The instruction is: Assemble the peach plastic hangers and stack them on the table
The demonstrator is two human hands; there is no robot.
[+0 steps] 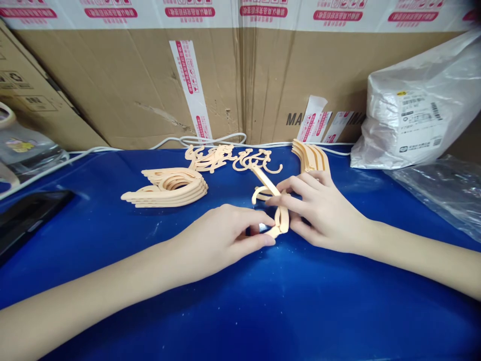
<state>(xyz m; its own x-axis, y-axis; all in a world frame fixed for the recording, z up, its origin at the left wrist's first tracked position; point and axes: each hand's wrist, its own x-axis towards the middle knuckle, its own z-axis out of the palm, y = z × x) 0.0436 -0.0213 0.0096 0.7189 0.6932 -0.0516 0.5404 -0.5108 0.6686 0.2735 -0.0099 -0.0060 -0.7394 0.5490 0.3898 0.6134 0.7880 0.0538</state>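
A beige plastic folding hanger (282, 219) with a curved hook is held between both hands above the blue tabletop. My left hand (229, 233) pinches its lower end between thumb and fingers; a small silvery thing (264, 227) shows there, too little of it to name. The fingers of my right hand (319, 210) close on the hanger's upper part from the right. Left of the hands lies a stack of beige hanger arms (173, 193). Behind are loose beige hooks (257, 159) and a heap of small beige pieces (212, 158). Another stack of curved beige arms (310, 155) is partly hidden behind my right hand.
Large cardboard boxes (139, 85) stand along the back, with a white cable (214, 140) in front. A white plastic package (409, 110) and clear wrap (443, 190) are at the right. A black phone-like object (33, 215) lies at the left, near a translucent container (26, 143).
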